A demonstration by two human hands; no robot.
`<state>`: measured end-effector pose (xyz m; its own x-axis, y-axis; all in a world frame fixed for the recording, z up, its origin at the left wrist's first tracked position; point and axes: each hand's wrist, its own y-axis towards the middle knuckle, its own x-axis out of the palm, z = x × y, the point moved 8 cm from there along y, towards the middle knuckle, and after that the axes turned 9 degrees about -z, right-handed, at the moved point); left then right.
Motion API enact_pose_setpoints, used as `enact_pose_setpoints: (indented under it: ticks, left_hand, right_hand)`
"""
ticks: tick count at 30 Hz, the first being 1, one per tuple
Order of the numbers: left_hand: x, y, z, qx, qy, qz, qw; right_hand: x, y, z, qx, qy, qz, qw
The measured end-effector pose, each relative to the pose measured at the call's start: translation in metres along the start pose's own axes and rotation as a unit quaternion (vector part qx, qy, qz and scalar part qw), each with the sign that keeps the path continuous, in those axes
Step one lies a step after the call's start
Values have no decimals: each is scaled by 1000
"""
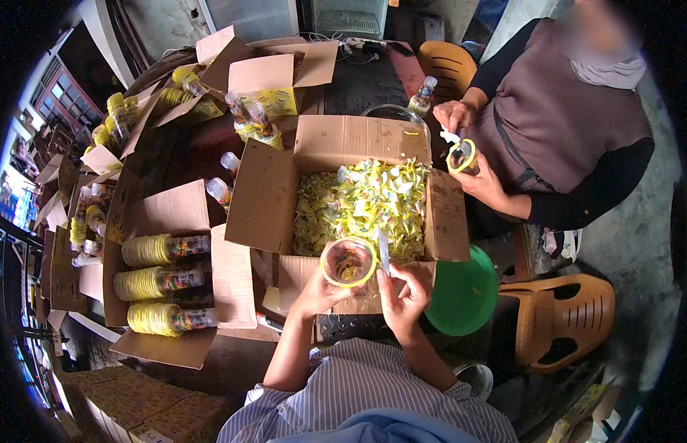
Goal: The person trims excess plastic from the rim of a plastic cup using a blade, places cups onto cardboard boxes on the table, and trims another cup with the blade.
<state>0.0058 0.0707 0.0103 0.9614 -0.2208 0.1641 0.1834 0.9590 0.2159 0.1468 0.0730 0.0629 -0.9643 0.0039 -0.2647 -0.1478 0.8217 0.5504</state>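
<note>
My left hand [320, 295] is wrapped round a clear plastic cup [348, 261] with a yellow rim. The mouth of the cup is turned up toward me, and a little yellow shows inside. Just to its right, my right hand [404, 297] pinches a thin, flat, pale blade-like piece [384, 249] that points upward; its exact kind is unclear. Both hands are at the near side of an open cardboard box [364, 140], which is heaped with small yellow and white plastic scraps [365, 199].
Across on the right, a co-worker [572, 118] holds a yellow-rimmed cup [462, 156] and something white. Left, an open carton [166, 210] holds stacked cups [155, 284]. A green basin [465, 295] and an orange chair [565, 321] are at right. More cartons [266, 77] stand behind.
</note>
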Motion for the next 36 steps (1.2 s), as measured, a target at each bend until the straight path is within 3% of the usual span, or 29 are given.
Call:
enact_pose_setpoints:
  ticks: [8, 14, 17, 20, 23, 26, 36]
  left_hand:
    - [2, -2, -4, 9, 8, 12, 1000]
    - [6, -2, 0, 0, 1, 13, 1000]
    - [7, -2, 0, 5, 18, 10, 1000]
    - [8, -1, 2, 17, 32, 3, 999]
    - [7, -2, -1, 24, 59, -7, 998]
    - [4, -3, -2, 15, 67, -7, 998]
    - [2, -7, -9, 14, 23, 30, 999]
  right_hand:
    - [3, -10, -9, 39, 39, 22, 998]
    - [3, -6, -20, -28, -18, 27, 999]
    - [3, -5, -18, -10, -27, 21, 999]
    - [3, -9, -3, 69, 25, 64, 995]
    - [1, 0, -20, -20, -62, 49, 997]
    - [3, -3, -11, 0, -53, 29, 998]
    - [3, -5, -31, -104, -204, 25, 973]
